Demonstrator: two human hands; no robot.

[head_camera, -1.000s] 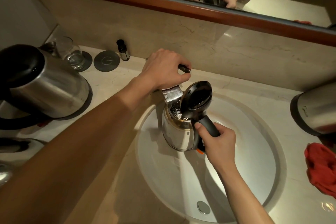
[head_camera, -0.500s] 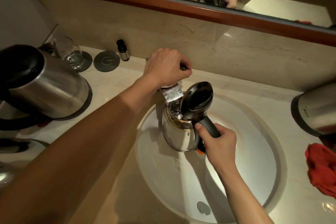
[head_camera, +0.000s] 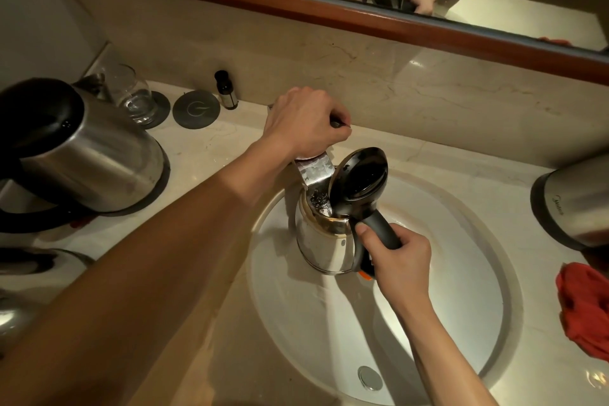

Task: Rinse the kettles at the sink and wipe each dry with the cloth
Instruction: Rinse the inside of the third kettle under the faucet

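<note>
Marble surface (head_camera: 230, 148) first, then sink (head_camera: 461, 273), where your right hand (head_camera: 400, 269), wrapped round the handle, holds the open kettle (head_camera: 324, 241) under the spout (head_camera: 314, 171): keep it level while your left hand (head_camera: 304, 123), curled over the tap lever (head_camera: 337, 124), controls flow gently.

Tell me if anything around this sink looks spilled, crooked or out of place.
Nothing looks spilled or damaged. The kettle under the tap has its lid open for filling. The only untidy thing is the red cloth, lying crumpled on the counter at the right edge.
</note>
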